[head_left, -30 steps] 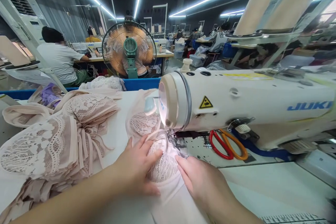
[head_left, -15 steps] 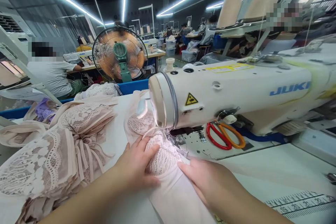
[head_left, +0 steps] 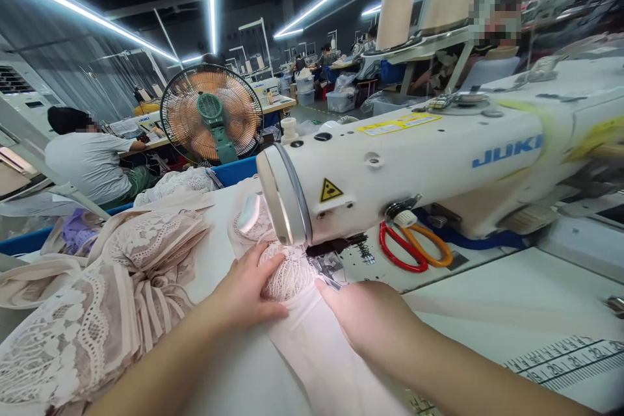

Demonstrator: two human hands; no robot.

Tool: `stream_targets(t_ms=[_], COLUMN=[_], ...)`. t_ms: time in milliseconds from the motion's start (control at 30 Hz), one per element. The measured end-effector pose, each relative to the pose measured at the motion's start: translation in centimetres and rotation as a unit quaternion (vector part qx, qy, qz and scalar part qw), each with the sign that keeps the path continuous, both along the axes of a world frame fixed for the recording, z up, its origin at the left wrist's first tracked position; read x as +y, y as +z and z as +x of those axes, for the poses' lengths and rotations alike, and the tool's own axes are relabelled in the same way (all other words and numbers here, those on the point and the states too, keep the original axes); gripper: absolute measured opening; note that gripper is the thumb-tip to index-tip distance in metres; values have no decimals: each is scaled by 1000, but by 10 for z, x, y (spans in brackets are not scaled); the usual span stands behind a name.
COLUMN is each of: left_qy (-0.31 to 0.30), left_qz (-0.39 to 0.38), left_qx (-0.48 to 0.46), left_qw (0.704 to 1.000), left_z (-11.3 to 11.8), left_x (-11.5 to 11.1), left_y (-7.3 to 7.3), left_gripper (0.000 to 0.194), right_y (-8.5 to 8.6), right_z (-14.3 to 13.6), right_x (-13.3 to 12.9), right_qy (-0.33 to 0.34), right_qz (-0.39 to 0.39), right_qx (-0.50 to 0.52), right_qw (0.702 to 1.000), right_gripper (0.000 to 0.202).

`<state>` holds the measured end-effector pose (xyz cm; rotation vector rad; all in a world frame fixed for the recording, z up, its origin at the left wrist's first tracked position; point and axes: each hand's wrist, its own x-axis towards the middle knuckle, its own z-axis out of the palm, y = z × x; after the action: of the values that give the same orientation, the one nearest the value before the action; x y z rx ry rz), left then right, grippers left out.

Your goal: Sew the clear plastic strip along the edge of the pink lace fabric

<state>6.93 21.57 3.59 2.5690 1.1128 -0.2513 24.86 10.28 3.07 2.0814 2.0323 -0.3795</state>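
A pale pink lace garment piece lies under the needle of a white Juki sewing machine. My left hand rests flat on the lace cup, fingers spread, pressing it to the table. On the garment's plain pink fabric, just right of the presser foot, my right hand lies flat with its fingertips near the foot. Neither hand grips anything; both press the cloth.
A heap of similar lace pieces fills the table's left side. Red and orange scissors lie on the machine bed. A standing fan is behind. Other people sit at machines beyond. A ruler strip marks the table edge.
The view has shifted and tilted, so the machine sits higher and more to the left. Both hands have stayed on the garment and slid slightly toward the needle.
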Motion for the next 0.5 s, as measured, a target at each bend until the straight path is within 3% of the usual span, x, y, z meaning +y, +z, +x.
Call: stream_targets(t_ms=[233, 400, 500], left_qy=[4, -21, -34], left_qz=[-8, -1, 13], left_qx=[-34, -41, -45], left_qw=[999, 999, 998], left_z=[2, 8, 10], left_x=[20, 31, 37], left_y=[-3, -1, -1], left_gripper=[85, 78, 76], right_y=[1, -7, -14], right_z=[-8, -3, 2], right_x=[1, -7, -14], right_qy=[-12, 4, 21], right_qz=[6, 2, 9], right_qx=[-18, -16, -7], right_qw=[1000, 1000, 1000], right_gripper=[74, 92, 92])
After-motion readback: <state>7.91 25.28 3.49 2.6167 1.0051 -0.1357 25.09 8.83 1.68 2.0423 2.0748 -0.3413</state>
